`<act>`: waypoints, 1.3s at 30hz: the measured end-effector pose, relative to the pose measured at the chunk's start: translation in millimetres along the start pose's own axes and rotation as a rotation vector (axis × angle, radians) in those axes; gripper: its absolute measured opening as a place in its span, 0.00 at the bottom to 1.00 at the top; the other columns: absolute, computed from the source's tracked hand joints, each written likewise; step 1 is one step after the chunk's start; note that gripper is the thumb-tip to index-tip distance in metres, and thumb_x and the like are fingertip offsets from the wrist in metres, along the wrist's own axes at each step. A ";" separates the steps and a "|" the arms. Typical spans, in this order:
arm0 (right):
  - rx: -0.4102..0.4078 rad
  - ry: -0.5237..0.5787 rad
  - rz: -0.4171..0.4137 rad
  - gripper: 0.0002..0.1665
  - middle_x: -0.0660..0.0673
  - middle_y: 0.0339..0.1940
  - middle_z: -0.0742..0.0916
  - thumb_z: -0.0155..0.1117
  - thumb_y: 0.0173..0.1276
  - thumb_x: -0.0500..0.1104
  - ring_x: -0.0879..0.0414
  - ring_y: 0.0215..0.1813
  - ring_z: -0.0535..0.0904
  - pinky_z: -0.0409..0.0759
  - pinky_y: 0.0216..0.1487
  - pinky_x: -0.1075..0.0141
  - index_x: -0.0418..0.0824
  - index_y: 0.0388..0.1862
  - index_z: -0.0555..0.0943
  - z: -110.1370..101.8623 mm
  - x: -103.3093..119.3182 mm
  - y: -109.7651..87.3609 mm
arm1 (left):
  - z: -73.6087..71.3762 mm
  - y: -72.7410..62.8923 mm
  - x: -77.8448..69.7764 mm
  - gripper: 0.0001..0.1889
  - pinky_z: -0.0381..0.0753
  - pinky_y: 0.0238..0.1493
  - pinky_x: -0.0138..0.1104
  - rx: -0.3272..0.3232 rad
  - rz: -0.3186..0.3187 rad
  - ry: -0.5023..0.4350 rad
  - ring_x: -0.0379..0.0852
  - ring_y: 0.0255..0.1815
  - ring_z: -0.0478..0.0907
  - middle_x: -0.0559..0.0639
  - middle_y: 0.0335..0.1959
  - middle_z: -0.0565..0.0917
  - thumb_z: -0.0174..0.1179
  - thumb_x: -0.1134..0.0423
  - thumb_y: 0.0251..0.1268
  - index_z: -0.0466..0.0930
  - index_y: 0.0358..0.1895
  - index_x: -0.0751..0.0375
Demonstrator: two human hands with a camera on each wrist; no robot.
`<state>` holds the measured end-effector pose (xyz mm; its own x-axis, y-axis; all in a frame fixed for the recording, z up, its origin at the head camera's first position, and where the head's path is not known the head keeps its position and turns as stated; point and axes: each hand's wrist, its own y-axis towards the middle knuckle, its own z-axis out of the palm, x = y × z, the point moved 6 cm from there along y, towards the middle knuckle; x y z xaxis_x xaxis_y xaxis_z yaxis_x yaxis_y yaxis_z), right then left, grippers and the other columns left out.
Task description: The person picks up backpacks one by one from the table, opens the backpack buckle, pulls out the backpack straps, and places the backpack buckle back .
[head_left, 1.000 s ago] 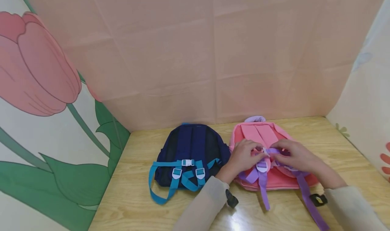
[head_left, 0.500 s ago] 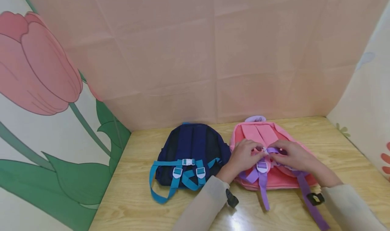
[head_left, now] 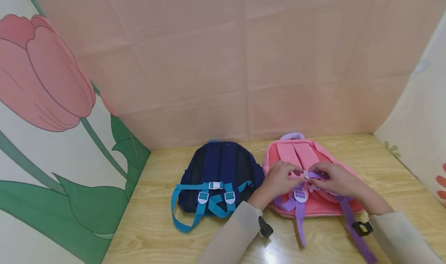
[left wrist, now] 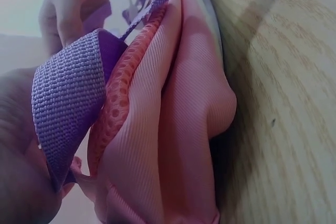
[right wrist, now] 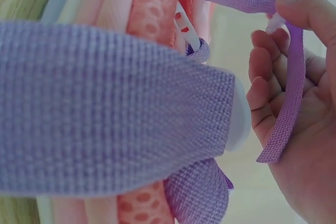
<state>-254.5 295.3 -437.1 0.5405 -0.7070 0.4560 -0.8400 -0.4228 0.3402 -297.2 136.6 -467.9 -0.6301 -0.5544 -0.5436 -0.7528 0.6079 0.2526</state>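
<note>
A pink backpack [head_left: 289,151] with purple straps lies back side up on the wooden table. Over its middle, a white buckle [head_left: 306,174] sits on a purple strap between the two hands. My left hand [head_left: 280,177] pinches at the buckle's left side with thumb and curled fingers. From the right, my right hand [head_left: 336,179] grips the purple strap [right wrist: 295,82] just beside the buckle; the loose strap end hangs across the palm in the right wrist view. Below, a white adjuster [head_left: 300,195] shows on a shoulder strap. The left fingertips partly hide the buckle's join.
A navy backpack [head_left: 220,159] with blue straps and a fastened white buckle [head_left: 215,185] lies close to the left. Two purple strap ends trail forward onto the table [head_left: 153,233]. Behind rises a pinkish cloth backdrop [head_left: 195,62]; floral panels flank both sides.
The white buckle has turned and shows more clearly to the right of the left fingertips. The dangling purple strap end has shifted slightly. Both hands stay nearly in place.
</note>
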 end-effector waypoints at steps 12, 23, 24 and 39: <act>0.046 0.017 0.008 0.16 0.63 0.32 0.81 0.78 0.59 0.40 0.70 0.32 0.73 0.74 0.32 0.70 0.52 0.42 0.82 1.0 -4.4 -4.8 | 13.6 2.6 -3.4 0.13 0.66 0.48 0.27 0.008 0.018 0.067 0.26 0.46 0.75 0.27 0.42 0.85 0.69 0.45 0.65 0.88 0.50 0.38; 0.072 0.019 0.063 0.15 0.62 0.33 0.82 0.78 0.60 0.42 0.69 0.33 0.73 0.74 0.33 0.70 0.52 0.43 0.82 -0.1 -11.1 -10.8 | 19.3 3.2 -3.4 0.13 0.64 0.45 0.26 0.000 -0.024 0.031 0.24 0.44 0.76 0.25 0.42 0.87 0.68 0.42 0.64 0.87 0.50 0.34; 0.073 0.020 0.069 0.15 0.61 0.33 0.82 0.78 0.60 0.42 0.69 0.33 0.73 0.74 0.33 0.70 0.52 0.43 0.82 -0.2 -11.5 -11.1 | 19.8 3.5 -3.3 0.13 0.64 0.45 0.26 0.001 -0.026 0.028 0.24 0.44 0.76 0.25 0.41 0.87 0.68 0.42 0.64 0.87 0.50 0.34; 0.053 0.028 0.118 0.15 0.60 0.33 0.82 0.79 0.59 0.40 0.68 0.34 0.74 0.76 0.34 0.70 0.49 0.42 0.83 -1.5 -18.4 -16.3 | 18.3 4.0 -5.5 0.10 0.63 0.42 0.27 -0.004 -0.032 0.020 0.24 0.39 0.70 0.22 0.34 0.82 0.69 0.45 0.63 0.85 0.47 0.32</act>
<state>-250.7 316.1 -449.8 0.4385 -0.7376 0.5135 -0.8986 -0.3679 0.2389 -293.3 152.4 -478.6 -0.6094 -0.5845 -0.5357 -0.7733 0.5872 0.2390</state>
